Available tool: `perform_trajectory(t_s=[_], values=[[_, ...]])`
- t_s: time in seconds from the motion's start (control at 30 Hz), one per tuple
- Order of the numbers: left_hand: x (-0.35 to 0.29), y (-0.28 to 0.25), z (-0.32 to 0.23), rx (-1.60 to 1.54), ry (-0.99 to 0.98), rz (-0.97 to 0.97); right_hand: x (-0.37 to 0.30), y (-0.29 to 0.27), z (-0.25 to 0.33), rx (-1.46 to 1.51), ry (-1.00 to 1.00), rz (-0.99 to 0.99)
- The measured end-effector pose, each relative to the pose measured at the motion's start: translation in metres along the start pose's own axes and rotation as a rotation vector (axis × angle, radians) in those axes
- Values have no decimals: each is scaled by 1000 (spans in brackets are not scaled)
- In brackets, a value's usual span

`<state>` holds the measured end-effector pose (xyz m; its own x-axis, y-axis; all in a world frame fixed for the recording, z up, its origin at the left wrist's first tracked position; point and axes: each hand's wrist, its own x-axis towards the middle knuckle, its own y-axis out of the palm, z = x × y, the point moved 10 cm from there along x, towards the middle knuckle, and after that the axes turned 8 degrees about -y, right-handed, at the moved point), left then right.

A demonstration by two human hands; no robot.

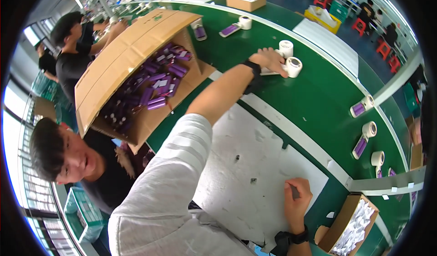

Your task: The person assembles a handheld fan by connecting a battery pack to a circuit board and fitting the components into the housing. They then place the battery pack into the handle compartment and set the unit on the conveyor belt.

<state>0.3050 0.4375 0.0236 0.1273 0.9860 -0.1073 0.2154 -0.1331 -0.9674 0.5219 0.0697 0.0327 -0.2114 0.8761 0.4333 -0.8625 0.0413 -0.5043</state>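
Observation:
My left hand (269, 61) reaches far forward over the green belt. Its fingers are closed around the handle of a white round-headed handheld unit (294, 67). A second white unit (286, 48) stands right beside it, partly covered by the fingers. My right hand (298, 196) rests curled above the right side of the pale work sheet (246, 151), with nothing visible in it. Other white units with purple cylindrical batteries in their handles, such as one handheld unit (363, 139), lie along the belt to the right.
A tilted cardboard box (132, 42) full of purple batteries (159, 84) with wires stands at left. Near my right wrist is a small carton (324, 242) of white paper pieces. A metal rail (291, 130) separates sheet and belt. One person (98, 174) is close on my left.

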Motion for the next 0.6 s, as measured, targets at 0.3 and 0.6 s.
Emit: perform_trajectory(t_s=[0.3,0.6], values=[[-60,12,-13,-180,-290,-158,-13,7,-26,96,76,15],[-221,25,-118,-891,62,30,-12,-7,-33,355,157,-122]])
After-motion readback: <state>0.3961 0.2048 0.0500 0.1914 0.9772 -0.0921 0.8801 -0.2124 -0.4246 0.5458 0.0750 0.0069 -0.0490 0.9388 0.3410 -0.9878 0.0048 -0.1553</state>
